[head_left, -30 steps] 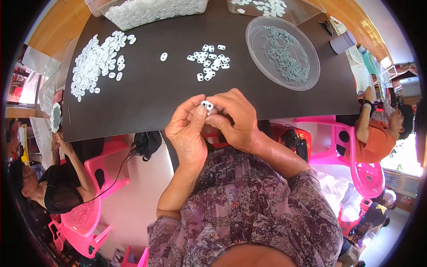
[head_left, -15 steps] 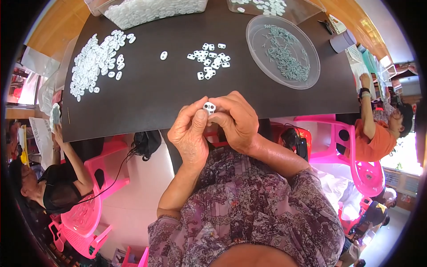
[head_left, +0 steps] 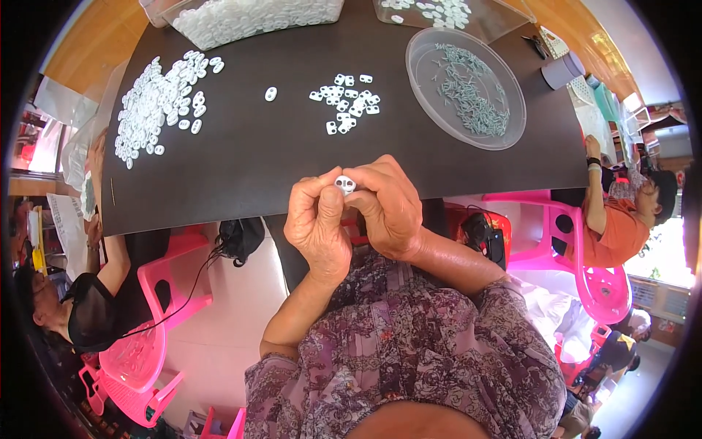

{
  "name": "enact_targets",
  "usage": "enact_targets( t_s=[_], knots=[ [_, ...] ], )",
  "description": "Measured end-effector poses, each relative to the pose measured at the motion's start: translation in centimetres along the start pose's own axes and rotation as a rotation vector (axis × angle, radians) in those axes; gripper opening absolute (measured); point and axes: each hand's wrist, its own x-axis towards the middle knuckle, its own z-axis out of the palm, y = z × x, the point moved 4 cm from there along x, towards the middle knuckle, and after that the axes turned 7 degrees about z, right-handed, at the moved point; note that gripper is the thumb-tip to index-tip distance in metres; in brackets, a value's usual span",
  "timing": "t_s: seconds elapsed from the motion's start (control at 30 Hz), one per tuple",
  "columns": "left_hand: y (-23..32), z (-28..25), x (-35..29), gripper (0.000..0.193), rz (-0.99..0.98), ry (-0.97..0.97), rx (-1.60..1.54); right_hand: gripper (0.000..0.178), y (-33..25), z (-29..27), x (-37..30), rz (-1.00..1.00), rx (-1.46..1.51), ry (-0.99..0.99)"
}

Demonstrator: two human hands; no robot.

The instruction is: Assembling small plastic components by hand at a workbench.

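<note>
A small white plastic piece with two dark holes [head_left: 345, 184] is pinched between my hands, just off the table's near edge. My left hand [head_left: 319, 227] has its thumb and forefinger closed on the piece's left side. From the other side, my right hand [head_left: 389, 208] grips it with thumb and bent forefinger. My fingers cover its lower part. Beyond my hands lies a loose cluster of small squarish white pieces [head_left: 334, 91] with dark holes. One white oval piece with two holes [head_left: 271, 94] lies alone, left of that cluster.
A heap of white oval pieces [head_left: 150, 110] covers the table's left. To the right stands a round clear tray [head_left: 418, 95] of greenish screws [head_left: 468, 91]. Clear bins [head_left: 256, 31] of white pieces line the far edge. Pliers [head_left: 537, 45] lie far right. Co-workers sit on both sides.
The white piece has tilted slightly between my fingers, and my left hand has shifted a little to the right. The co-worker on the left has moved an arm.
</note>
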Motion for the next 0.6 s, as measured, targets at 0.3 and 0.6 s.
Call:
enact_targets(
  t_s=[0.3, 0.6],
  knots=[
    [0.6, 0.6, -0.2, 0.018, 0.045, -0.004, 0.018, 0.021, -0.5, -0.1, 0.0, -0.004, 0.021, 0.02],
    [1.1, 1.2, -0.5, 0.02, 0.114, -0.014, 0.068, 0.019, -1.0, -0.2, 0.1, -0.083, -0.036, 0.027]
  ],
)
